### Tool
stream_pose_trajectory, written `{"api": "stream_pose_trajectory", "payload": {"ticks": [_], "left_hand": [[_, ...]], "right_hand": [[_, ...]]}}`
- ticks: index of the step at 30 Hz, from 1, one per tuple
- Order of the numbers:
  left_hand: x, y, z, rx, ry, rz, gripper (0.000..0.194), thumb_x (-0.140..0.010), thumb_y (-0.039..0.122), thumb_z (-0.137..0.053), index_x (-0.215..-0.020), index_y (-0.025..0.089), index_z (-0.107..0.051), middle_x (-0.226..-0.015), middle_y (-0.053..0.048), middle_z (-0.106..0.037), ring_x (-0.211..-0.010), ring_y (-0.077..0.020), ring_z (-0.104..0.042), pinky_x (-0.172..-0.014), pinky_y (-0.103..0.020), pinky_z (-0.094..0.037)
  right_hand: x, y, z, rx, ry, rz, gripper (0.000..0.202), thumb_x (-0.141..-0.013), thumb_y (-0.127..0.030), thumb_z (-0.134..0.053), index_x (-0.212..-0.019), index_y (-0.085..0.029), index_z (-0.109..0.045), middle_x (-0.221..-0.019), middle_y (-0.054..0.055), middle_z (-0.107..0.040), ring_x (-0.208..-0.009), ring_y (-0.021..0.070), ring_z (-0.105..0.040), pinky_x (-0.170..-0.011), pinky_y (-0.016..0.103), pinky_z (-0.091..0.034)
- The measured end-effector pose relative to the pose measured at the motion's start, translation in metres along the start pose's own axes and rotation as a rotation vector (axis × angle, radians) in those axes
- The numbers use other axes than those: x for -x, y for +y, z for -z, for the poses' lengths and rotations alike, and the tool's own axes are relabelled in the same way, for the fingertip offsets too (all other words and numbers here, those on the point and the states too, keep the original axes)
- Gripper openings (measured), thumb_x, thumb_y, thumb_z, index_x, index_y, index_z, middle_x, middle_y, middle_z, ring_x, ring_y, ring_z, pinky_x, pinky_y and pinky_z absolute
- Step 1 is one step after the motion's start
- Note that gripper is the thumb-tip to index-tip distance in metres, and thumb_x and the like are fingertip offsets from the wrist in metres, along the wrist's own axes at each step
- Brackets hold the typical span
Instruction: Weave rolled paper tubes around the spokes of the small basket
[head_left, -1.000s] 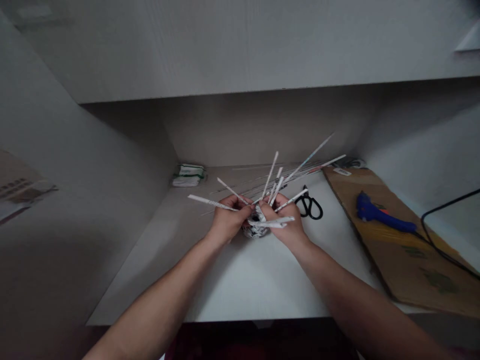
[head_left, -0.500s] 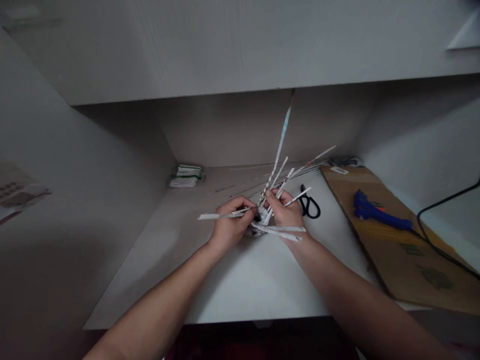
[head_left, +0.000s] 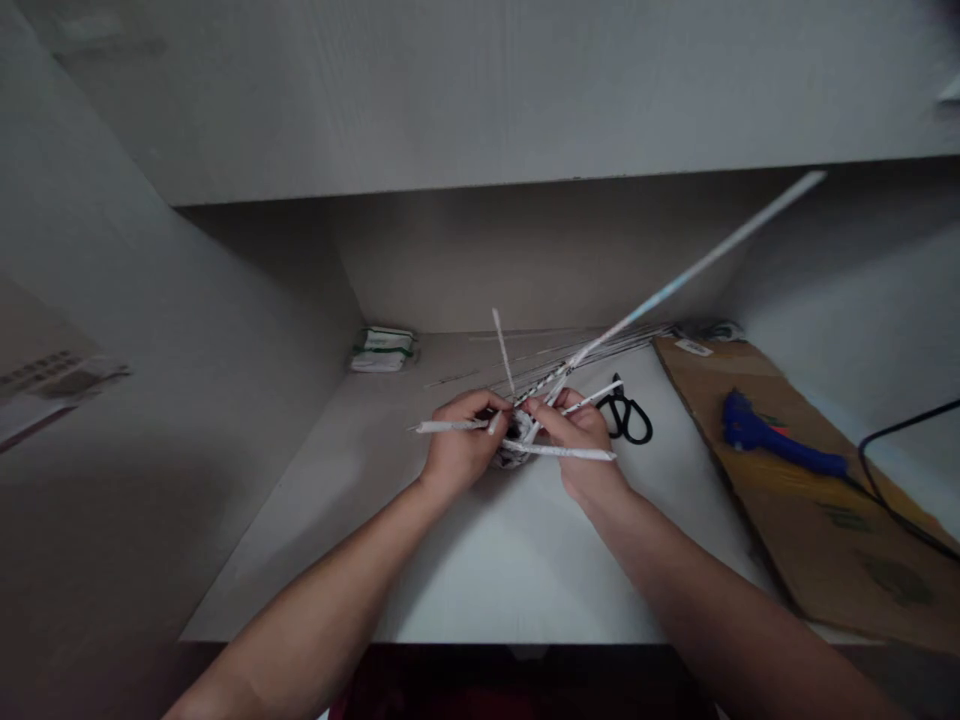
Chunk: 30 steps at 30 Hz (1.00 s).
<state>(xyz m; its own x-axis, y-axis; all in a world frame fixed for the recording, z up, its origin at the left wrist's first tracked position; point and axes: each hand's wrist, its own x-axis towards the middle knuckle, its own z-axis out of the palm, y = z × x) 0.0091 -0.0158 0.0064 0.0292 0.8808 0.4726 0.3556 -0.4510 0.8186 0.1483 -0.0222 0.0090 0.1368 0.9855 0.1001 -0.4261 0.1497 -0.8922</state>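
Between my hands is a small round piece woven from rolled newspaper tubes (head_left: 511,458), with several tube ends sticking out around it. My left hand (head_left: 466,440) is closed on its left side, fingertips pinching near the rim. My right hand (head_left: 576,432) pinches a long paper tube (head_left: 675,284) close to the weave. That tube slants up to the far right, with a pale blue patch along it. One short tube end (head_left: 502,345) stands up behind the weave; another (head_left: 570,452) points right across my right wrist. The fingers partly hide the weave.
Black-handled scissors (head_left: 630,418) lie just right of my right hand. A blue glue gun (head_left: 780,440) with a black cord rests on a cardboard sheet (head_left: 840,560). Loose paper tubes (head_left: 622,345) lie at the back. A white-green packet (head_left: 384,349) sits back left. A panel (head_left: 480,100) overhangs the shelf.
The long tube has swung from nearly upright down to the right. A short tube end now stands up behind the weave. The view has shifted slightly.
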Motion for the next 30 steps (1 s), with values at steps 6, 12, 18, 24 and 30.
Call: {"api": "stream_pose_trajectory", "payload": {"ticks": [6,12,18,24,30], "left_hand": [[-0.004,0.001,0.006,0.004,-0.011,0.003,0.010,-0.077,0.020,-0.059,-0.076,0.017,-0.068,-0.071,-0.001,-0.069,-0.064,-0.0123,-0.059,-0.061,-0.020,-0.042],[-0.006,0.000,0.009,0.003,-0.042,-0.004,0.011,-0.078,0.020,-0.058,-0.078,0.018,-0.069,-0.078,-0.004,-0.072,-0.072,-0.0156,-0.063,-0.068,-0.024,-0.046],[-0.012,-0.007,0.011,0.056,0.000,0.054,0.008,-0.076,0.020,-0.062,-0.079,0.018,-0.070,-0.078,-0.004,-0.072,-0.071,-0.0166,-0.064,-0.068,-0.026,-0.048],[-0.009,-0.005,0.008,0.049,-0.006,0.039,0.010,-0.078,0.020,-0.061,-0.078,0.017,-0.070,-0.075,-0.004,-0.071,-0.068,-0.0149,-0.063,-0.066,-0.023,-0.047],[-0.005,-0.002,0.007,-0.027,-0.060,-0.040,0.010,-0.078,0.019,-0.062,-0.077,0.018,-0.072,-0.077,-0.004,-0.071,-0.074,-0.0155,-0.064,-0.073,-0.024,-0.047]], "right_hand": [[0.006,0.005,-0.001,0.084,-0.138,0.099,0.017,-0.070,-0.026,-0.076,-0.083,-0.020,-0.066,-0.077,-0.002,-0.067,-0.069,0.0114,-0.061,-0.068,0.024,-0.050],[0.014,0.008,0.001,0.380,-0.221,0.227,0.027,-0.075,-0.024,-0.068,-0.101,-0.022,-0.070,-0.113,0.007,-0.068,-0.103,0.0222,-0.064,-0.089,0.035,-0.051],[0.008,-0.001,0.002,0.147,-0.191,0.036,0.019,-0.070,-0.026,-0.063,-0.087,-0.021,-0.068,-0.087,0.004,-0.073,-0.085,0.0211,-0.069,-0.080,0.037,-0.055],[0.001,-0.001,-0.005,0.039,-0.025,-0.102,0.028,-0.062,-0.035,-0.076,-0.079,-0.019,-0.060,-0.077,0.002,-0.071,-0.067,0.0166,-0.067,-0.062,0.029,-0.055],[-0.002,0.006,-0.003,0.094,0.005,-0.101,0.023,-0.058,-0.030,-0.072,-0.072,-0.020,-0.057,-0.061,-0.002,-0.065,-0.049,0.0148,-0.059,-0.048,0.027,-0.048]]}}
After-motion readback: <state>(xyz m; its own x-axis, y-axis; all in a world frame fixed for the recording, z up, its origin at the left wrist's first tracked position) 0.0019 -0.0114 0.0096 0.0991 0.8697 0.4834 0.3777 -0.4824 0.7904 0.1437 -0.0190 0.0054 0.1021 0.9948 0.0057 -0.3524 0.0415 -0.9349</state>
